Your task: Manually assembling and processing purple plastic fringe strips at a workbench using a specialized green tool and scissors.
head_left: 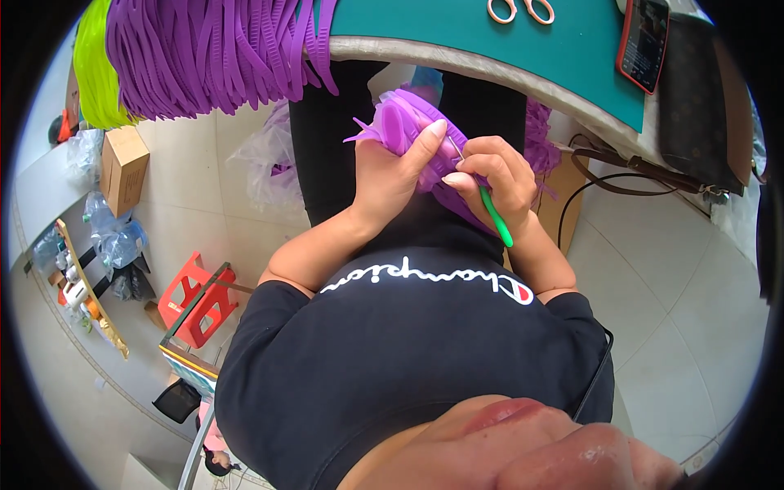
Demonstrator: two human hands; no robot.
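Note:
My left hand (390, 173) is closed around a soft purple ridged strap (394, 124) with a wide looped end, its thumb pressing on the piece above my lap. In my right hand (505, 167) I grip a thin tool with a green handle (496, 219) and a slim metal tip. That tip meets the purple strap close to my left thumb; whether it cuts or only touches cannot be made out. Part of the strap runs down behind my right hand and is hidden there.
Many purple ridged straps (212, 53) and some lime-green ones (94, 73) hang over the green-topped table's (408, 28) edge. Pink-handled scissors (523, 10), a red-cased phone (643, 45) and a brown bag (702, 114) lie on it. A cardboard box (124, 167) and red stool (196, 302) stand left.

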